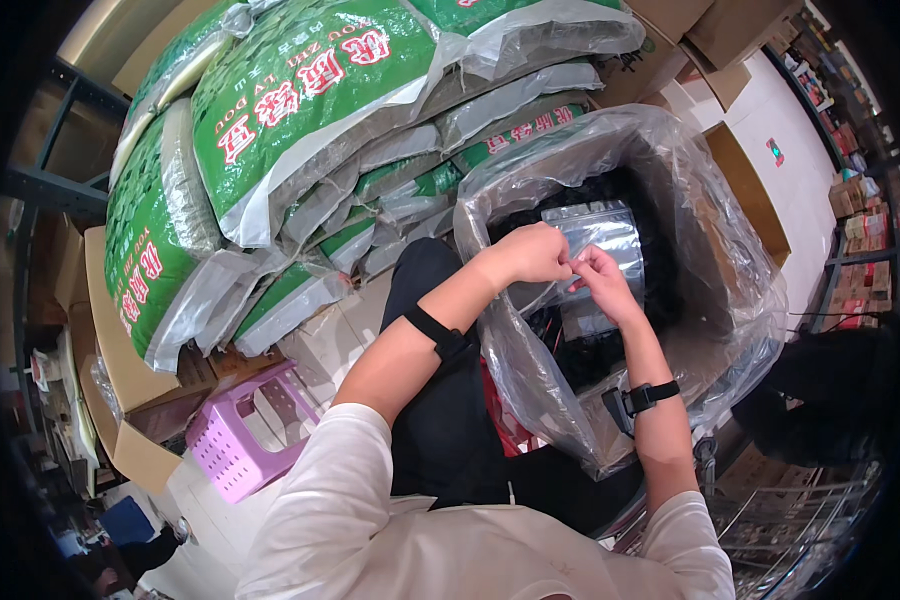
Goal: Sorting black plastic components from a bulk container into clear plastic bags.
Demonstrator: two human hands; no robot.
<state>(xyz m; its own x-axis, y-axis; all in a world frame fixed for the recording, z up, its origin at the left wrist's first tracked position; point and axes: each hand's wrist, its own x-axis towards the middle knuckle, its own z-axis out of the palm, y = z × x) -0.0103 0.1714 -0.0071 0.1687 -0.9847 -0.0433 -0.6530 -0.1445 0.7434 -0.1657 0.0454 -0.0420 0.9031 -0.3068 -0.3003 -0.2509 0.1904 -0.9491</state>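
Both hands are over a cardboard box lined with a clear plastic bag (720,217), which holds a dark mass, perhaps dried food. On that mass lies a shiny, partly clear plastic pouch (607,225). My left hand (536,253) has its fingers curled at the pouch's near side. Meeting it fingertip to fingertip, my right hand (602,281) has its thumb and fingers pinched together. Whether a thin edge of plastic or something small is between the fingertips cannot be told. Each forearm wears a black strap.
Green and white woven sacks (307,97) are piled at the upper left. A purple plastic stool (232,450) stands on the tiled floor at left, beside an open cardboard box (124,375). A wire cart (787,517) is at lower right, and stocked shelves (862,247) line the right.
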